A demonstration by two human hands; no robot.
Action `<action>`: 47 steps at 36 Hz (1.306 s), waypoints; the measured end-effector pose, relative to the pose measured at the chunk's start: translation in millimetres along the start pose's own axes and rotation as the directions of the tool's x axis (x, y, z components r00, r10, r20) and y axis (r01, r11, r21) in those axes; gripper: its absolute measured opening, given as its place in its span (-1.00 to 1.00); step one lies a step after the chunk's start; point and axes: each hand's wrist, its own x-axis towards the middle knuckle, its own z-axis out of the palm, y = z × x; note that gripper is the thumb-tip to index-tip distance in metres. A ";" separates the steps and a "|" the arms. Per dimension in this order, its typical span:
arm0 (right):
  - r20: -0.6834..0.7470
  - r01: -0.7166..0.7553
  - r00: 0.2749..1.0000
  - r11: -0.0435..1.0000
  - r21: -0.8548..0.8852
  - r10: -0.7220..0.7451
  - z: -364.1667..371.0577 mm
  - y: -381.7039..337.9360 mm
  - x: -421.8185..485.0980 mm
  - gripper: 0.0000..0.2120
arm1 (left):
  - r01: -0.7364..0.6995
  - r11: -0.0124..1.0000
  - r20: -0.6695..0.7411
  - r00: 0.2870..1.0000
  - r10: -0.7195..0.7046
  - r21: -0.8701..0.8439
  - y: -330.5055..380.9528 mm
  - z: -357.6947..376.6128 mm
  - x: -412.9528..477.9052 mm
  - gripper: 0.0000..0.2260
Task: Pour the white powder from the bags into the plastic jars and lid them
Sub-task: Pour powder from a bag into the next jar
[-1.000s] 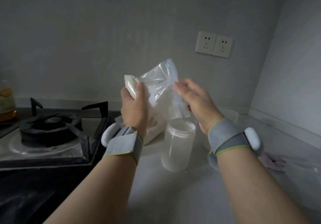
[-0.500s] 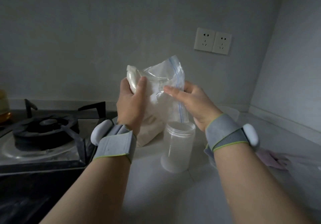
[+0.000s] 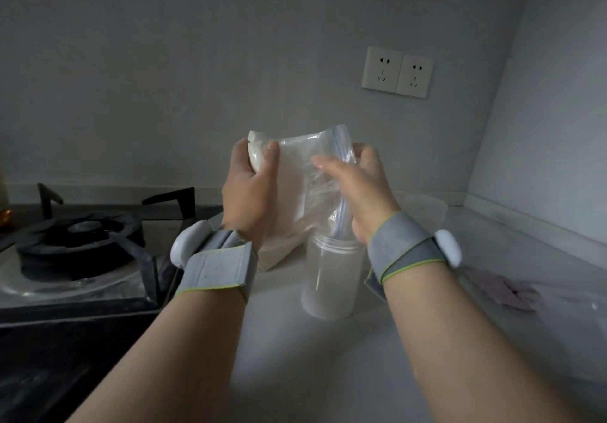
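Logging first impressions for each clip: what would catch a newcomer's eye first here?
Both hands meet mid-frame on a zip-top bag of white powder: the left hand grips its powder-filled end, the right hand pinches the blue zip edge. Right below stands an open clear plastic jar on the counter, the bag's lower corner at its mouth. A black gas burner sits at the left, two wall sockets at upper right.

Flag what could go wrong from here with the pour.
1. The bag meets the jar mouth only at the lower corner of its zip edge; a wider opening could spill powder onto the counter.
2. The jar stands unheld, since the left hand and right hand both hold the bag; a nudge might tip it.
3. Powder is bunched under the left hand and may drop as a clump.
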 end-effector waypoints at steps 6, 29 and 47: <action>-0.019 0.013 1.000 0.995 -0.102 -0.015 4.9 7.8 -2.3 -0.84 | 0.067 0.997 -0.046 0.997 -0.069 -0.038 -5.7 4.7 -0.6 -0.85; -0.109 -0.058 0.992 0.995 0.084 0.067 2.4 5.1 -0.3 -0.70 | 0.409 0.912 0.356 0.857 -0.373 -0.029 -7.5 -7.3 -4.4 -0.22; -0.031 -0.085 0.996 0.996 0.039 0.086 -5.8 2.3 1.4 -0.74 | 0.467 0.843 0.722 0.483 -0.496 0.267 -6.8 -29.7 -10.8 -0.56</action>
